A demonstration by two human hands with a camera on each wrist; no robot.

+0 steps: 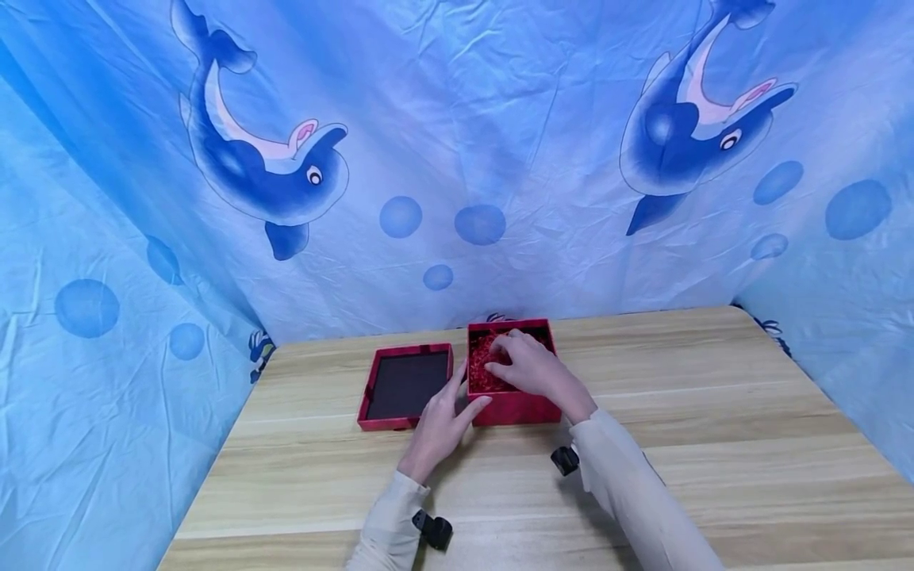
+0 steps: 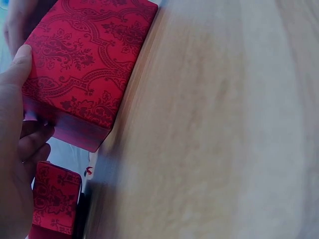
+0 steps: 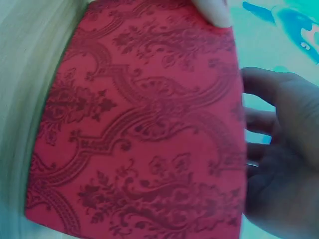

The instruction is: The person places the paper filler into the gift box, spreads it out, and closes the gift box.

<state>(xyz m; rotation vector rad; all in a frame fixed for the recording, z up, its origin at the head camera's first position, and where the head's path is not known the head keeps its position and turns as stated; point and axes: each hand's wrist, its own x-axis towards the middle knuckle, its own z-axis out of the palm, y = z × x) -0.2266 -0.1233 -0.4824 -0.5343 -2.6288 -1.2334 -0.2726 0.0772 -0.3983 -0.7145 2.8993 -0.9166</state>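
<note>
A red box (image 1: 516,411) with a dark floral pattern stands lidless on the table, red shredded filler (image 1: 481,366) inside it. My left hand (image 1: 440,426) holds its front left corner, thumb against the front face and fingers along the left side. Over the box's mouth, my right hand (image 1: 531,366) reaches in with curved fingers above the filler; a gap shows between thumb and forefinger, and no object is seen there. In the right wrist view, the patterned front face (image 3: 149,124) partly hides that hand's fingertips. Left of the box lies its red lid (image 1: 366,425), dark inside facing up.
The wood-grain table (image 1: 714,444) reaches back to a blue cloth backdrop (image 1: 543,262) printed with dolphins and bubbles. Similar cloth hangs at both sides. A black wrist device (image 1: 433,530) sits at the left cuff, another device (image 1: 565,460) at the right.
</note>
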